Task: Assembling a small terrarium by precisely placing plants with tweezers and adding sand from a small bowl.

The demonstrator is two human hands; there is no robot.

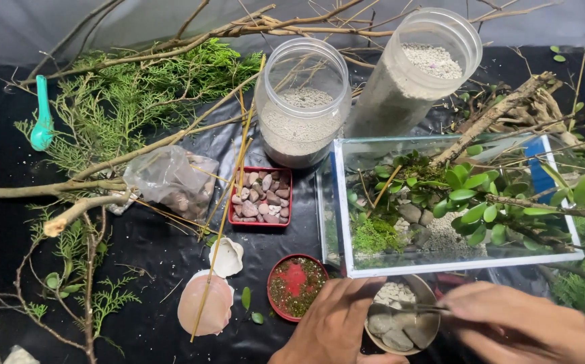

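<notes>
Tweezers (410, 308) over bowl of stones (400, 327)

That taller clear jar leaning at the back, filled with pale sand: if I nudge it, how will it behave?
The tall jar probably feels heavy, since sand fills most of it. It already leans, so a push may tip it toward the glass tank. No lid shows, so the sand would likely spill.

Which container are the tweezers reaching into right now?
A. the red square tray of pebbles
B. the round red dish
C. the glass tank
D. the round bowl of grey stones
D: the right hand holds the tweezers over the round bowl of grey stones, which the left hand steadies.
</notes>
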